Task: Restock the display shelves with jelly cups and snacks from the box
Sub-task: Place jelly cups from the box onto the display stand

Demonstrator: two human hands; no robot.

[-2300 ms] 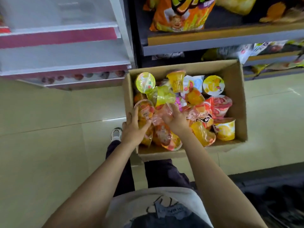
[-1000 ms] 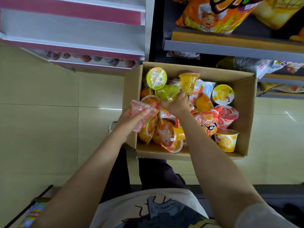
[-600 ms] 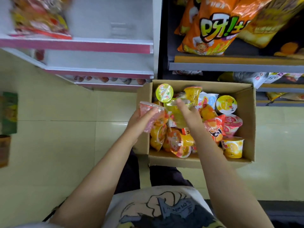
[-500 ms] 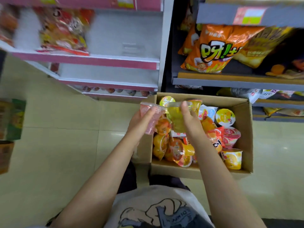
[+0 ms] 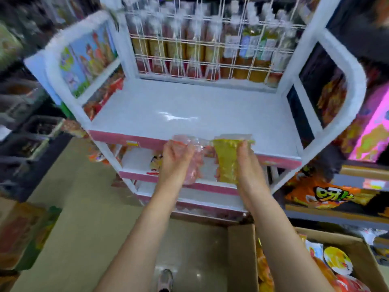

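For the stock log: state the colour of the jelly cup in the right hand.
Yellow-green, translucent jelly cup; the head view shows it.

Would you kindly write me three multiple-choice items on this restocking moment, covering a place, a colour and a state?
1. Where is the cardboard box?
A. on the top shelf
B. on the floor at lower right
C. in the wire rack

2. What colour is the jelly cup in the right hand?
A. yellow-green
B. blue
C. black

3. What is the left hand doing?
A. hanging free
B. pressing flat on the shelf
C. holding a pink jelly cup

Answers:
1 B: the brown cardboard box sits on the floor below the arms.
2 A: the right hand grips a yellow-green jelly cup.
3 C: the left hand holds a pink jelly cup at the edge of the white top shelf.
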